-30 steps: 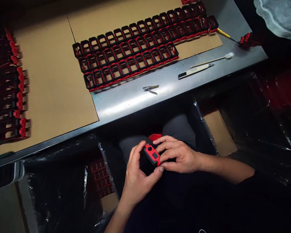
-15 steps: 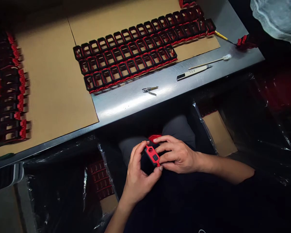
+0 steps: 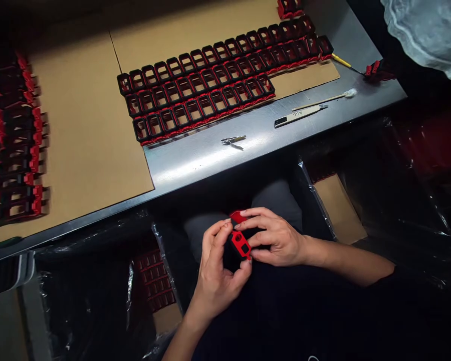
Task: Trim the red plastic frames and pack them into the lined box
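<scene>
Over my lap I hold a red-and-black plastic frame [image 3: 241,243] with a round hole and a squarish hole in its red side. My left hand [image 3: 218,265] pinches it between the thumb at the lower end and the fingers at the upper end. On its other side, the fingers of my right hand [image 3: 272,238] are curled against it, gripping it as well. A red surface [image 3: 237,216] shows behind the fingertips; its link to the held frame is partly hidden. Rows of similar red-and-black frames [image 3: 206,87] stand on the table beyond my hands.
On the metal table edge [image 3: 188,168] lie a nail clipper [image 3: 233,142], a craft knife [image 3: 298,116], a cotton swab [image 3: 325,99] and a yellow-handled tool [image 3: 342,61]. More frames [image 3: 15,150] stand at left on cardboard [image 3: 82,125]. Plastic-lined bins [image 3: 93,301] flank my legs.
The held frame has shifted slightly right and turned a little in my fingers. My left fingertips have drawn in along its upper end. The table view has shifted slightly.
</scene>
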The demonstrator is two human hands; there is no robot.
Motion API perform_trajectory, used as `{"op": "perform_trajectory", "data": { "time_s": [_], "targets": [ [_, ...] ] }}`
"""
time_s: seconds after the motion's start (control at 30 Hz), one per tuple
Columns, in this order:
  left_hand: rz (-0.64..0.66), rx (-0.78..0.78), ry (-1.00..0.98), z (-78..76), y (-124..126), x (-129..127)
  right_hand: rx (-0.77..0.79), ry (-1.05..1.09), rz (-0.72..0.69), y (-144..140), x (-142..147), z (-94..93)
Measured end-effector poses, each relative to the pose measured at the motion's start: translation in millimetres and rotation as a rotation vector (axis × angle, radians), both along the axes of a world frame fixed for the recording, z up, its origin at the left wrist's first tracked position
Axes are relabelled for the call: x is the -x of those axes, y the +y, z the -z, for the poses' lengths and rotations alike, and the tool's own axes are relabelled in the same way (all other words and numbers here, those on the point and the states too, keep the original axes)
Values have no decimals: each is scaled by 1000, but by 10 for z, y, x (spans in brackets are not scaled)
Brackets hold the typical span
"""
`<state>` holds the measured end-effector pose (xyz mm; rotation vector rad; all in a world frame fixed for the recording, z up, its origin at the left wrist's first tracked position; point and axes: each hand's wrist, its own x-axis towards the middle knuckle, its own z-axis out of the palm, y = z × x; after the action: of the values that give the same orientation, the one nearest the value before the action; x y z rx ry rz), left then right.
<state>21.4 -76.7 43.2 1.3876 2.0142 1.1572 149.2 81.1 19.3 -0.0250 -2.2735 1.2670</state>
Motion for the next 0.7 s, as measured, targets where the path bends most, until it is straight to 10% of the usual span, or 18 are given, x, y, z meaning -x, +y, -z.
{"op": "perform_trajectory", "data": {
  "time_s": [0.33, 0.7],
  "targets": [
    [18, 22, -1, -15, 18, -2, 197, -152, 22, -5, -16, -59],
    [48, 64, -2, -16, 2, -14, 1367, -578, -231, 5, 11, -49]
  ]
}}
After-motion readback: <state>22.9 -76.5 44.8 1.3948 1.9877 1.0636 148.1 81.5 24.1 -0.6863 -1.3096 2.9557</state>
